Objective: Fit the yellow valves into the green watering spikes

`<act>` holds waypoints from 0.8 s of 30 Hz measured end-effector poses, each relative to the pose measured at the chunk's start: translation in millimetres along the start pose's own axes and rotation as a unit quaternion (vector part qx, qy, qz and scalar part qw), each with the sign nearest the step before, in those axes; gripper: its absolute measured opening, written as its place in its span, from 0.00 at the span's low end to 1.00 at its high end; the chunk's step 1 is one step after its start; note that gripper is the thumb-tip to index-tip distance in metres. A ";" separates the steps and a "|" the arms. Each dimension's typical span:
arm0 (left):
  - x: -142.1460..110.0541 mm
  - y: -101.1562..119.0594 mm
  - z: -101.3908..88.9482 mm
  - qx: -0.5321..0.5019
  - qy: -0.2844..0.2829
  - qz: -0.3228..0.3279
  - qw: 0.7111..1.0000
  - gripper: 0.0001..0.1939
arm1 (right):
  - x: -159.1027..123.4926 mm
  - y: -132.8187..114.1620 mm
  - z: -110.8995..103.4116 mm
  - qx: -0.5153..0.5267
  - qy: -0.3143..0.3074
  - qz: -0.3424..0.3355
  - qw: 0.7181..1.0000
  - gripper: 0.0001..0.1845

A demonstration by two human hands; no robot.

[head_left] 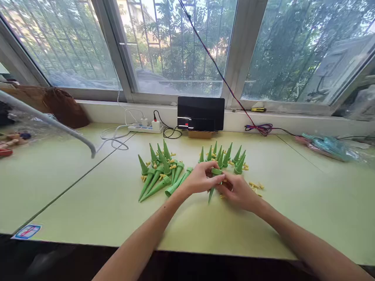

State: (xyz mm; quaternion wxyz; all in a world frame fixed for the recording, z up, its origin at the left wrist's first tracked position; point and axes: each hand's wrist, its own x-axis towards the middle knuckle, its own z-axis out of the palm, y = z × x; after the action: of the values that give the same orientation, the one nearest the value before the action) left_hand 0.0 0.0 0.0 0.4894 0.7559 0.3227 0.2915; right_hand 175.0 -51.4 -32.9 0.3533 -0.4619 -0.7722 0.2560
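Observation:
My left hand (200,178) grips a green plant watering spike (216,171) near its wide cap; the pointed end slants down toward the table. My right hand (240,192) meets it from the right, fingers pinched at the spike's side around a small yellow valve (225,180) that is mostly hidden. Left of my hands lies a pile of loose green spikes (158,189), with several standing point-up behind them (166,152). Beyond my hands another group of upright spikes (227,156) has yellow valves attached. Loose yellow valves (256,185) lie beside my right hand.
A black tablet (200,109) leans at the window wall, a dark phone in front. A power strip (145,128) with white cables sits to its left. Bundled wires (260,128) and plastic bags (331,147) lie at the right. A grey tube (58,125) crosses the left side.

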 end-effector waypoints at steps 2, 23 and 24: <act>-2.0 0.7 0.4 -0.003 -0.001 0.001 1.000 0.13 | 0.9 -1.3 -0.2 0.003 -0.002 0.002 1.000 0.11; -3.6 7.2 2.1 0.033 0.011 0.020 0.999 0.10 | 0.1 -3.7 -2.9 -0.004 -0.015 0.015 1.000 0.15; -3.7 7.0 2.1 0.036 0.011 0.021 0.999 0.10 | 0.2 -3.6 -2.8 -0.004 -0.015 0.016 1.000 0.15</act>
State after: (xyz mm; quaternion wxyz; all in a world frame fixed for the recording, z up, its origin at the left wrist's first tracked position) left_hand 0.7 -6.2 5.3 0.4518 0.7764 0.3228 0.2982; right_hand 175.2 -52.6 -28.4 0.3354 -0.4722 -0.7708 0.2653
